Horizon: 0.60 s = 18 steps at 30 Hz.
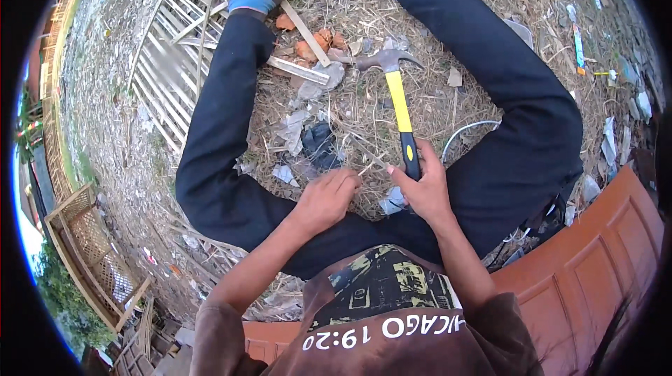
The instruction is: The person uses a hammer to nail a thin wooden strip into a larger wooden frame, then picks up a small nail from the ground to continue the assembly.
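A claw hammer (pixel 398 96) with a yellow and black handle and grey steel head points away from me between my legs. My right hand (pixel 427 190) is closed around the black end of its handle. A thin grey blade-like strip (pixel 369 154) reaches to my right thumb; whether the thumb pins it I cannot tell. Just left of it, my left hand (pixel 325 201) is closed, fingertips pinched on a thin pale sliver (pixel 371 165). The two hands are close together but apart, above my lap. The left palm is hidden.
Dry straw and litter cover the ground. A slatted wooden frame (pixel 168 61) lies beyond my left leg, near broken orange brick pieces (pixel 315 45). Crumpled black plastic (pixel 320 145) lies between my legs. Brown panelled boards (pixel 581 271) are behind me on the right. A white cord (pixel 465 129) curves by my right thigh.
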Each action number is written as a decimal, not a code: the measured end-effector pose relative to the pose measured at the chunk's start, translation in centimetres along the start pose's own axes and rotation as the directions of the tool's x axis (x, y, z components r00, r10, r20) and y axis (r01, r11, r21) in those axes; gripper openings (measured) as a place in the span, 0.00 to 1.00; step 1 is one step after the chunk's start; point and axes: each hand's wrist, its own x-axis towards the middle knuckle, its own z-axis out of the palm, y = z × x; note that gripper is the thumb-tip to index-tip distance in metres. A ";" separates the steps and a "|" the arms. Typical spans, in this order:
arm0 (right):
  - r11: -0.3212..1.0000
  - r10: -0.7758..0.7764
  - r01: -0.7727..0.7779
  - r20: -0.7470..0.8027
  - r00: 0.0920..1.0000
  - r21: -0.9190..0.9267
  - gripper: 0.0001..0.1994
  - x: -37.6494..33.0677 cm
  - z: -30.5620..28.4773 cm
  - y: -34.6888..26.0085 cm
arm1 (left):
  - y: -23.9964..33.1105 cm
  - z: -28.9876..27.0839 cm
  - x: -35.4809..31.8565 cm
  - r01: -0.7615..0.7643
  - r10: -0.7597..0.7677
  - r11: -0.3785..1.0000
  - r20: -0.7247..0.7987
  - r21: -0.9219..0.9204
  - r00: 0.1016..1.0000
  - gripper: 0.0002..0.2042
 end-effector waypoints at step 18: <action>0.990 0.045 -0.077 0.246 0.968 0.121 0.24 -0.2 1.1 0.5 | -0.6 0.2 -0.2 0.037 -0.057 0.986 -0.119 -0.165 0.991 0.09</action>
